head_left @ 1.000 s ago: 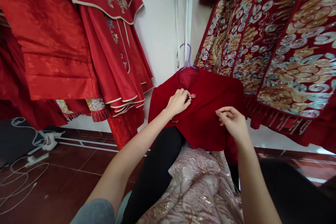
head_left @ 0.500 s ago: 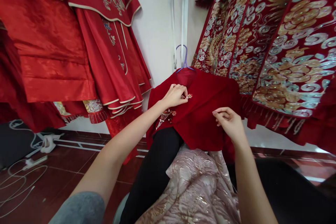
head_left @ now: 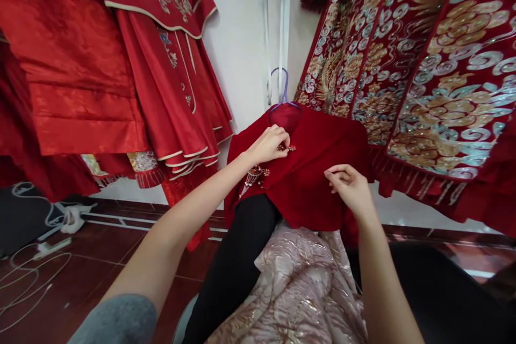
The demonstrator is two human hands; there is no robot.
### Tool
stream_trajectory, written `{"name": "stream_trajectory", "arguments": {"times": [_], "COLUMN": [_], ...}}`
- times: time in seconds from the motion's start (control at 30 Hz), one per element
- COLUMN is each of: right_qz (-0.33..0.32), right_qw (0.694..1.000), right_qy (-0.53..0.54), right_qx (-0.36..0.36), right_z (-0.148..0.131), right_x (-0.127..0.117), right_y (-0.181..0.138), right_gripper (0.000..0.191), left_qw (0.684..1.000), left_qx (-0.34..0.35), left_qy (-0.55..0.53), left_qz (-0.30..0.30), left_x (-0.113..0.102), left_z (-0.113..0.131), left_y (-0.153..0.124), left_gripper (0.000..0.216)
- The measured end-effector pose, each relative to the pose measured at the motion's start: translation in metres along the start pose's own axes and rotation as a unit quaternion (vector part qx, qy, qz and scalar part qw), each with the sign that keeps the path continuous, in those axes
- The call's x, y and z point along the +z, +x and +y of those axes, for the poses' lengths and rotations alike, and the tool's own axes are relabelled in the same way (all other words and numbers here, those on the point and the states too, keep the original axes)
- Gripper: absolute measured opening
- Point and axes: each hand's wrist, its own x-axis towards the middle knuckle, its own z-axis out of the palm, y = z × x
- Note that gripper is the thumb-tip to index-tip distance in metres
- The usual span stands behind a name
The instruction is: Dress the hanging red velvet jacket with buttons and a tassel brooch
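Pinching beaded floral trim (head_left: 292,148) on front of dark-red jacket (head_left: 314,183): left hand (head_left: 272,144). Right hand (head_left: 349,185) over jacket's other side, thumb and fingertip pressed together; cannot tell if anything fine between. Change: lower beaded tassel ornament (head_left: 253,176), mostly behind left forearm (head_left: 193,209) a second ago, now exposed; left hand's place unchanged, so work apparently stays at upper trim. Jacket on purple hanger (head_left: 285,91), lower edge at pale-pink brocade (head_left: 298,285). Containers: none seen.

lap (head_left: 238,252) w/ pink brocade (head_left: 300,290), red jkt hem (head_left: 308,219)
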Motion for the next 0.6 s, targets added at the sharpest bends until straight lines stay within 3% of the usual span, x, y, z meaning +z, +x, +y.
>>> {"name": "stream_trajectory", "arguments": {"times": [0.33, 0.47, 0.6], "right_qz": [0.024, 0.019, -0.038], "right_qw": [0.998, 0.995, 0.980], "right_qy": [-0.045, -0.035, 0.021], "right_qx": [-0.024, -0.092, -0.194], "right_z": [-0.001, -0.020, -0.045], "right_x": [0.006, 0.037, 0.087], "right_y": [-0.006, -0.006, 0.024], "right_gripper": [0.030, 0.032, 0.046], "left_qw": [1.000, 1.000, 0.999], "left_qx": [-0.017, 0.008, -0.024], "left_qy": [0.013, 0.015, 0.032], "left_qz": [0.019, 0.025, 0.005], "left_x": [0.006, 0.007, 0.007], "left_z": [0.001, -0.001, 0.002], "left_y": [-0.004, -0.004, -0.003], "left_gripper": [0.011, 0.014, 0.027]}}
